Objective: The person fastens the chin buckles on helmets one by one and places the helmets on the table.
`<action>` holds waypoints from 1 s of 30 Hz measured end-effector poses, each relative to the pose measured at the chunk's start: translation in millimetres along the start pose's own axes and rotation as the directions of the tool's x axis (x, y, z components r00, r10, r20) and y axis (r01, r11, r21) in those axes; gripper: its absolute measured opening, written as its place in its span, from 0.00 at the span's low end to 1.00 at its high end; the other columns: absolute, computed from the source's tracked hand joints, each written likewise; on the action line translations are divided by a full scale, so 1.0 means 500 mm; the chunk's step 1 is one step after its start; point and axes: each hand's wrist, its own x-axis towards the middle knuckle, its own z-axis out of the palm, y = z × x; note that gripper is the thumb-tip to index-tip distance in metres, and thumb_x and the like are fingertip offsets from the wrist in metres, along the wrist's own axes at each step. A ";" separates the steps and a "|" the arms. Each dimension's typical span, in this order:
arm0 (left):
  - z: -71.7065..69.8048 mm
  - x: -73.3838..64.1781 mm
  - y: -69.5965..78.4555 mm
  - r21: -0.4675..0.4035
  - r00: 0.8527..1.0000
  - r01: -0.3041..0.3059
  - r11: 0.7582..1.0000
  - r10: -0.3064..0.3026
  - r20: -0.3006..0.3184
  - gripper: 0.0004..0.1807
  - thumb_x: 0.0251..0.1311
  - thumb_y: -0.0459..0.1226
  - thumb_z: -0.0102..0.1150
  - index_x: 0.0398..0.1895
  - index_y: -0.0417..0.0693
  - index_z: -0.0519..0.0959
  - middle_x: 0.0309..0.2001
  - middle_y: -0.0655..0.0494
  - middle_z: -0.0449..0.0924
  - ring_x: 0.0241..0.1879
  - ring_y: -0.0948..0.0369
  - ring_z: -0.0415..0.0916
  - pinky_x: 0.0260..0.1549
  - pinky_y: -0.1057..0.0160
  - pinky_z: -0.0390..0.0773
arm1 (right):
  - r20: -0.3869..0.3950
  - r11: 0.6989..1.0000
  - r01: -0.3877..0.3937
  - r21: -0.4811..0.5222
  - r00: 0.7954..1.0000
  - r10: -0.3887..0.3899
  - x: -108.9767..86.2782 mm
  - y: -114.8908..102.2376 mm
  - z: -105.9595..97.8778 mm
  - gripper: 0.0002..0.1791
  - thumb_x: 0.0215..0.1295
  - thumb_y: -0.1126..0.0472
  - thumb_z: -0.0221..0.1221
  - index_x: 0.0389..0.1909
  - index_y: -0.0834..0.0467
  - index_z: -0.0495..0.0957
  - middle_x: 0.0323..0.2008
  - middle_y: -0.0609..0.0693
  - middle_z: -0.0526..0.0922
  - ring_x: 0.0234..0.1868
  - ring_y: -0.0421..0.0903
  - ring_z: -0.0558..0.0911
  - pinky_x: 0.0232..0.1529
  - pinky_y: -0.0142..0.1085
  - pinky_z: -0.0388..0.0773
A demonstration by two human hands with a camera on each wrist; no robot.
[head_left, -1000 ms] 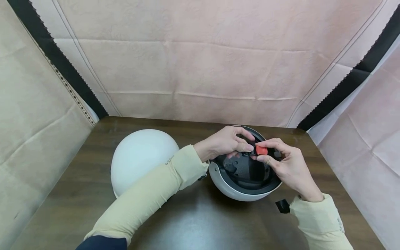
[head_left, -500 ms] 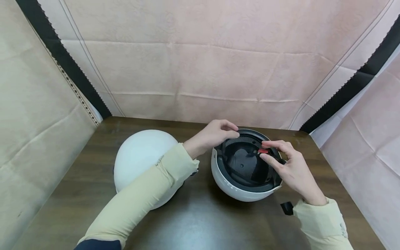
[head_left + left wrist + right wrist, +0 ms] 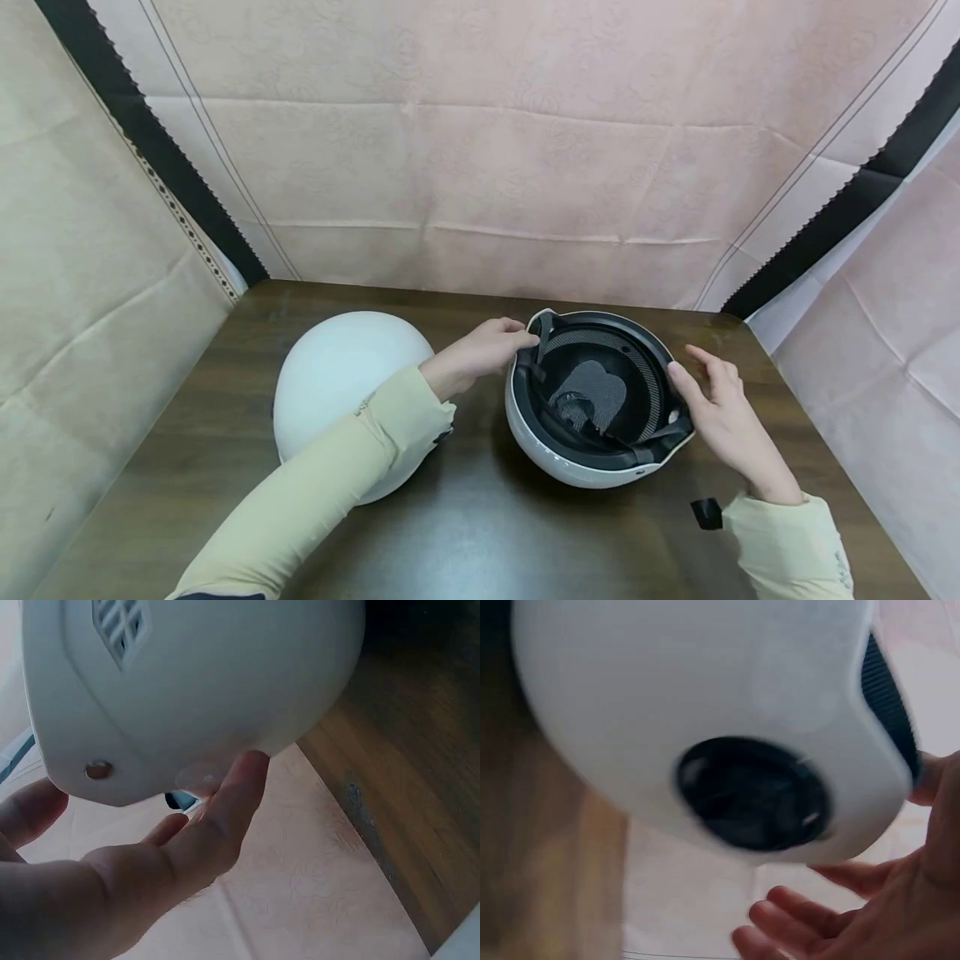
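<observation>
A white helmet [image 3: 585,477] lies upside down on the table, its black padded inside [image 3: 600,392] and straps facing up. My left hand [image 3: 480,354] grips its left rim; in the left wrist view one fingertip presses on the outer shell [image 3: 225,682], near a metal rivet, while another digit is at the edge. At the right rim is my right hand [image 3: 723,408], thumb against the edge by the black strap [image 3: 889,697]. Its other fingers are spread apart from the shell in the right wrist view. The red buckle piece is not visible in the head view.
A second white helmet [image 3: 345,375] sits dome up to the left, partly behind my left forearm. The brown wooden table [image 3: 480,533] ends at a pale fabric wall [image 3: 480,192], with fabric walls on both sides.
Both hands have let go of the black and red buckle. They have moved apart to opposite rims of the upturned helmet, which now sits slightly turned.
</observation>
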 end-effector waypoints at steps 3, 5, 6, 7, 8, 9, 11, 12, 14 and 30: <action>-0.003 -0.001 -0.003 -0.005 1.000 0.010 1.000 -0.011 -0.009 0.27 0.70 0.45 0.50 0.67 0.40 0.66 0.62 0.47 0.69 0.57 0.52 0.70 0.56 0.47 0.70 | 0.047 0.995 -0.082 0.050 0.996 0.080 0.002 0.023 0.002 0.39 0.77 0.44 0.40 0.72 0.73 0.48 0.64 0.75 0.54 0.64 0.69 0.59 0.60 0.62 0.56; -0.005 0.000 -0.006 -0.021 1.000 0.022 1.000 -0.022 -0.006 0.26 0.70 0.45 0.50 0.65 0.40 0.68 0.61 0.47 0.71 0.57 0.52 0.71 0.56 0.46 0.70 | 0.084 0.985 -0.144 0.094 0.987 0.136 0.002 0.034 0.002 0.41 0.77 0.41 0.36 0.73 0.72 0.45 0.67 0.75 0.54 0.67 0.69 0.57 0.62 0.62 0.54; -0.006 0.000 -0.008 -0.027 1.000 0.028 0.999 -0.028 -0.006 0.25 0.70 0.45 0.50 0.64 0.41 0.69 0.59 0.47 0.72 0.57 0.51 0.72 0.56 0.45 0.70 | 0.100 0.978 -0.174 0.114 0.982 0.163 0.002 0.038 0.002 0.42 0.76 0.40 0.34 0.73 0.72 0.45 0.67 0.75 0.54 0.68 0.68 0.56 0.63 0.62 0.53; -0.007 0.000 -0.010 -0.042 0.999 0.034 0.999 -0.034 -0.003 0.24 0.71 0.45 0.49 0.63 0.41 0.69 0.58 0.47 0.73 0.56 0.51 0.72 0.55 0.45 0.70 | 0.121 0.970 -0.201 0.136 0.975 0.186 0.002 0.043 0.003 0.44 0.76 0.38 0.32 0.73 0.72 0.44 0.68 0.75 0.54 0.68 0.67 0.55 0.63 0.62 0.52; -0.007 0.001 -0.013 -0.058 0.999 0.040 0.998 -0.040 0.001 0.24 0.71 0.46 0.49 0.62 0.41 0.70 0.57 0.47 0.74 0.56 0.51 0.73 0.55 0.45 0.71 | 0.143 0.961 -0.226 0.160 0.968 0.204 0.003 0.046 0.003 0.45 0.75 0.36 0.30 0.73 0.72 0.44 0.68 0.74 0.55 0.68 0.67 0.56 0.63 0.61 0.54; -0.008 0.001 -0.015 -0.079 0.999 0.048 0.996 -0.048 0.005 0.23 0.71 0.46 0.48 0.61 0.41 0.71 0.56 0.47 0.75 0.55 0.50 0.74 0.54 0.45 0.71 | 0.169 0.949 -0.252 0.191 0.961 0.221 0.003 0.050 0.004 0.46 0.74 0.35 0.29 0.73 0.71 0.44 0.68 0.73 0.55 0.67 0.65 0.58 0.62 0.60 0.56; -0.008 0.004 -0.021 -0.124 0.998 0.064 0.990 -0.064 0.012 0.22 0.71 0.47 0.46 0.59 0.42 0.73 0.54 0.47 0.77 0.55 0.51 0.75 0.53 0.45 0.72 | 0.220 0.919 -0.292 0.265 0.946 0.237 0.003 0.057 0.008 0.47 0.72 0.32 0.26 0.71 0.69 0.53 0.63 0.69 0.64 0.62 0.59 0.67 0.60 0.53 0.64; -0.008 0.006 -0.025 -0.154 0.997 0.071 0.986 -0.070 0.016 0.22 0.72 0.48 0.45 0.58 0.42 0.74 0.53 0.46 0.78 0.54 0.51 0.75 0.53 0.44 0.72 | 0.254 0.897 -0.313 0.313 0.937 0.239 0.004 0.062 0.011 0.46 0.71 0.30 0.26 0.68 0.67 0.59 0.60 0.65 0.70 0.59 0.55 0.71 0.57 0.49 0.69; -0.006 0.013 -0.032 -0.227 0.996 0.094 0.969 -0.091 0.022 0.23 0.72 0.49 0.44 0.57 0.43 0.75 0.52 0.46 0.79 0.54 0.51 0.75 0.53 0.43 0.72 | 0.328 0.833 -0.345 0.432 0.921 0.211 0.007 0.074 0.016 0.43 0.69 0.29 0.25 0.61 0.59 0.68 0.51 0.57 0.76 0.50 0.46 0.77 0.49 0.41 0.75; 0.040 0.036 -0.101 -0.516 0.938 0.344 0.785 -0.257 0.234 0.55 0.55 0.77 0.28 0.71 0.44 0.62 0.62 0.24 0.61 0.57 0.27 0.62 0.51 0.26 0.61 | 0.669 0.346 -0.593 0.728 0.725 -0.166 0.031 0.120 0.041 0.37 0.65 0.26 0.24 0.60 0.38 0.70 0.56 0.47 0.77 0.56 0.51 0.77 0.53 0.59 0.69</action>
